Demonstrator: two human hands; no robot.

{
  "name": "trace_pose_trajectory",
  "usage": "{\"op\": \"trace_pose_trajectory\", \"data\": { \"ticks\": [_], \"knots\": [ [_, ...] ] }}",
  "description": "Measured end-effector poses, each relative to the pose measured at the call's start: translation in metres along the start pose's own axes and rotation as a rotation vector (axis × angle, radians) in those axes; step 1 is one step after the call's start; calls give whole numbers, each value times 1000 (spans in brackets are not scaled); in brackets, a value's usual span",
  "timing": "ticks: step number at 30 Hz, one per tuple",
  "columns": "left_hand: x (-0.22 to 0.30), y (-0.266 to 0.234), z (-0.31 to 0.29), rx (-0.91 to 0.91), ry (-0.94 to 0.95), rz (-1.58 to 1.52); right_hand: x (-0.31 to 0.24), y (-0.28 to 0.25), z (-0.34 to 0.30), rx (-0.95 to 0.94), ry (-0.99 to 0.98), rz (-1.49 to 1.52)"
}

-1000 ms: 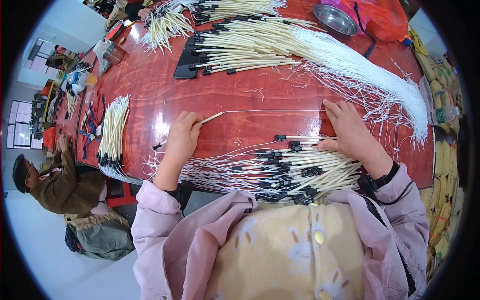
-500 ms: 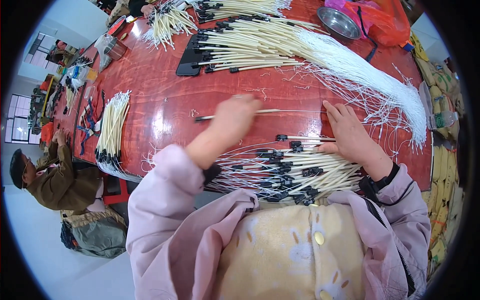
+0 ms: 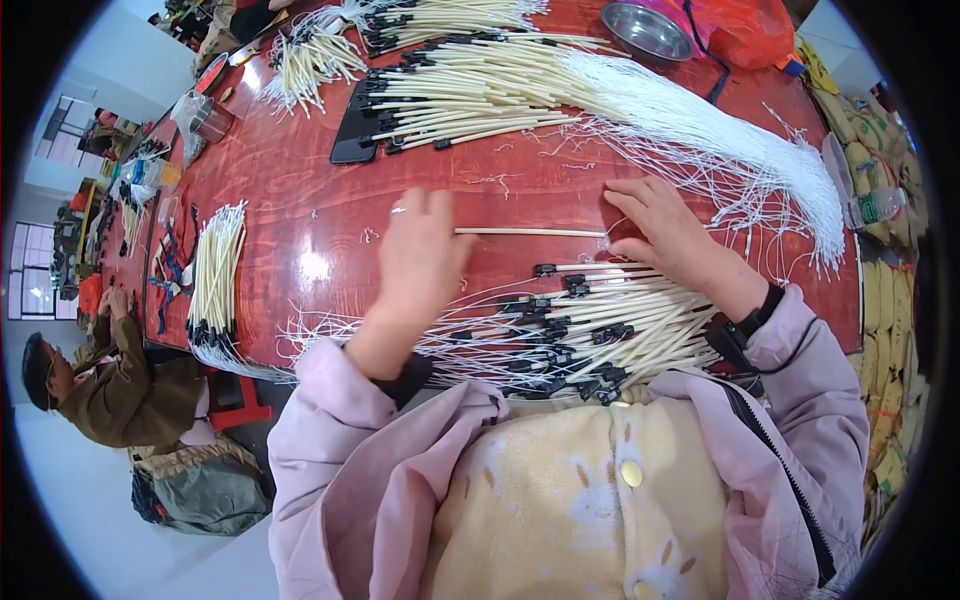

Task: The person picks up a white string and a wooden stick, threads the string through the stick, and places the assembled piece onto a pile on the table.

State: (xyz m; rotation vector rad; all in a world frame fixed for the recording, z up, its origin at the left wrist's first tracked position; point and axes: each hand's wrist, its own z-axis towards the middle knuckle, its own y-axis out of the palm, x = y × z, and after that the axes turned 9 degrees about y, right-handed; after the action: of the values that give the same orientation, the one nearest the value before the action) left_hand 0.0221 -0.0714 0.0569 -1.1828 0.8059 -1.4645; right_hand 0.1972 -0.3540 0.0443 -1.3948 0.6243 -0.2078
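A single thin cream rod lies level across the red table between my hands. My left hand, smeared by motion, covers the rod's left end, and its grip cannot be made out. At the rod's right end is my right hand, its fingers spread and curved, with a gap between thumb and forefinger. A thin white cord curls beside that thumb. Just below, a pile of similar cream rods with black end pieces lies close to my body, white cords trailing left from it.
Farther back lies a large bundle of rods with long white cords, beside a black phone. A metal bowl and a red bag stand beyond. At left are another rod bundle and a seated person.
My left hand has moved left along the rod and now covers its left end. The rod has shifted right, toward my right hand, whose flat fingers have curved.
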Motion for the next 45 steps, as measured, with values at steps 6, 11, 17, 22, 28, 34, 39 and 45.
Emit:
{"op": "trace_pose_trajectory", "data": {
  "ticks": [6, 11, 17, 22, 28, 34, 39, 45],
  "knots": [
    [-30, 14, -8, -111, 6, -185, -13, 17, 18, 75, -167, 64],
    [15, -7, 0, -226, -179, -609, -16, 15, 17, 61, -216, 63],
    [26, -22, -4, -256, -87, -730, -11, -3, -3, 80, -227, 60],
    [-53, -47, -37, -35, -72, -243, 7, -41, -36, 242, -213, 12],
    [-146, -90, -108, -291, -247, 170, 13, -44, -93, 147, -128, 155],
    [-38, -37, 6, -137, 165, -89, 10, -37, -113, 138, -9, 179],
    [68, 52, 118, -218, 520, -277, 13, -35, -92, 158, 11, 118],
    [110, 125, 165, -138, 590, -210, 12, -28, -91, 142, 35, 96]
  ]
}}
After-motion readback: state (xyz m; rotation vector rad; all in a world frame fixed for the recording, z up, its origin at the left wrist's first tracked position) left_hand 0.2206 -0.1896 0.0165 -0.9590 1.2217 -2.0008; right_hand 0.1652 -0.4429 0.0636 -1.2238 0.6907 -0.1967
